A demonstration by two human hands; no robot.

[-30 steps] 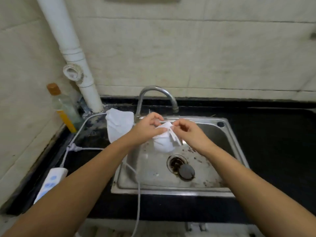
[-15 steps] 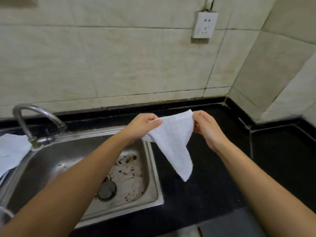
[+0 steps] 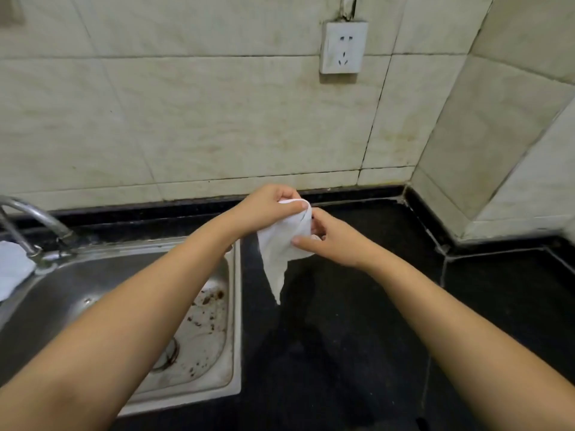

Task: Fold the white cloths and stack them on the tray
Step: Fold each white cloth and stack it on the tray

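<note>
Item: left hand (image 3: 267,209). We hold it above the black counter (image 3: 357,337), just right of the sink (image 3: 235,306), fingers curled closed and thumb pinching the top edge of the white cloth (image 3: 278,253).

Item: right hand (image 3: 329,241). We keep it just right of the left hand, nearly touching it, thumb pressed on the cloth's front face and fingers tucked behind the fabric; closed on the same cloth.

Item: white cloth. Bunched between both hands, in the air right of the sink; its lower corner hangs to a point above the counter, clear of the surface and just beyond the sink's right rim.

Item: black counter. Right of the sink, a broad dark stretch lies open below and to the right of the hanging cloth, running back to the tiled wall and into the corner on the far right.

Item: sink. Steel basin, stained, with its drain under our left forearm; its right rim meets the counter edge.

Item: faucet (image 3: 34,219). At the sink's back left.

Item: second white cloth (image 3: 14,269). Lies at the sink's left edge, beside the faucet base.

Item: wall socket (image 3: 343,46). On the tiles, high above the hands.
</note>
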